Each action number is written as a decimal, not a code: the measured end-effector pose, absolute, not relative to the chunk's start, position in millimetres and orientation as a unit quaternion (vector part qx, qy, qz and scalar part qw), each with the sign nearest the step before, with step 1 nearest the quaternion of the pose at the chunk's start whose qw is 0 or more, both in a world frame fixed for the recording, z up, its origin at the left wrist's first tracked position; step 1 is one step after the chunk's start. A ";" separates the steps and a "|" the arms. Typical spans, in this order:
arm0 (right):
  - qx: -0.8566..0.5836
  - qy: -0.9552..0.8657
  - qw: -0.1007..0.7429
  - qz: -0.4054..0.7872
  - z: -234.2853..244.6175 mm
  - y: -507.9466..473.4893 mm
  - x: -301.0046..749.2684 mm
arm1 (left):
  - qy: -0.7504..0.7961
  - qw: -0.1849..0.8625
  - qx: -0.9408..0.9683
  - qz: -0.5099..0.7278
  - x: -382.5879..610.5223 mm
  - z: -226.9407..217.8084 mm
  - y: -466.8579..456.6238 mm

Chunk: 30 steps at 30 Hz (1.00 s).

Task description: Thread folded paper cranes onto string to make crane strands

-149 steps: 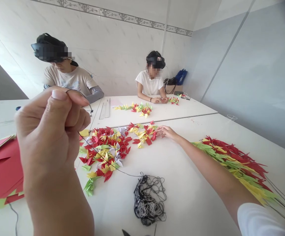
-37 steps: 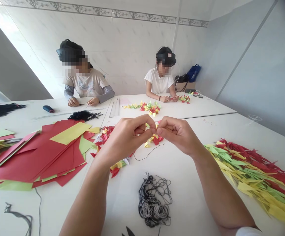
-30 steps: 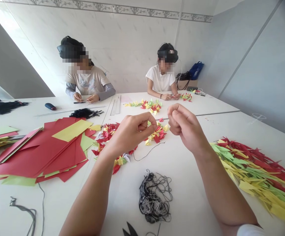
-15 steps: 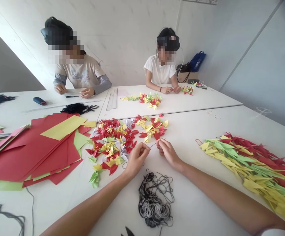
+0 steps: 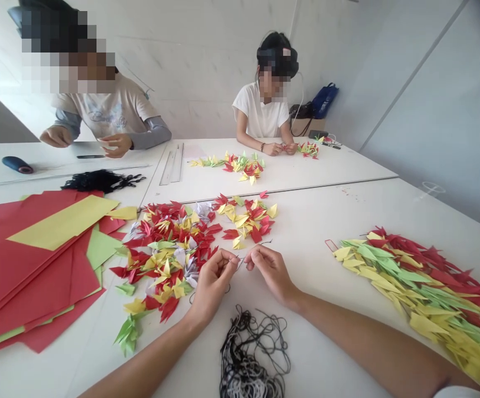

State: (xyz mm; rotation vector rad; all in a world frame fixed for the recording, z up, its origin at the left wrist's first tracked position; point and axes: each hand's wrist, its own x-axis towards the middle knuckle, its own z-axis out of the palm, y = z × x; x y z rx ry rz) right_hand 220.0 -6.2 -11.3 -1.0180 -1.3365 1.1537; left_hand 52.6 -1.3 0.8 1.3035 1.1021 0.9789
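Note:
My left hand and my right hand hang low over the white table, close together, fingertips pinching a thin black thread between them. Just past my left hand lies a heap of red, yellow, green and white folded paper cranes, with a smaller heap past my right hand. A tangle of black and grey thread sits below my hands. Far right lies a long mass of strung paper cranes. Whether the thread carries a needle is too small to tell.
Stacked red paper sheets with yellow and green sheets lie at left. Beyond, a person's hands work near a dark roll and black thread. Another person folds paper behind metal rulers and more cranes.
My hands have dropped from raised above the cranes to low over the table, nearer the thread tangle, and both now pinch the thread. The view has tilted, and the left-hand person's hands have shifted.

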 end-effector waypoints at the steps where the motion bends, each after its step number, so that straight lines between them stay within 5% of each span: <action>1: -0.419 -0.558 0.524 0.489 -11.3 -6.0 220.1 | 0.466 0.556 0.549 0.416 52.6 0.9 -1.2; 16: -0.389 -0.519 0.491 0.582 -11.6 -10.6 222.1 | 0.476 0.558 0.541 0.411 52.2 4.0 -3.5; 30: -0.424 -0.571 0.474 0.519 -11.5 -10.9 223.3 | 0.479 0.548 0.547 0.414 52.0 1.7 -3.8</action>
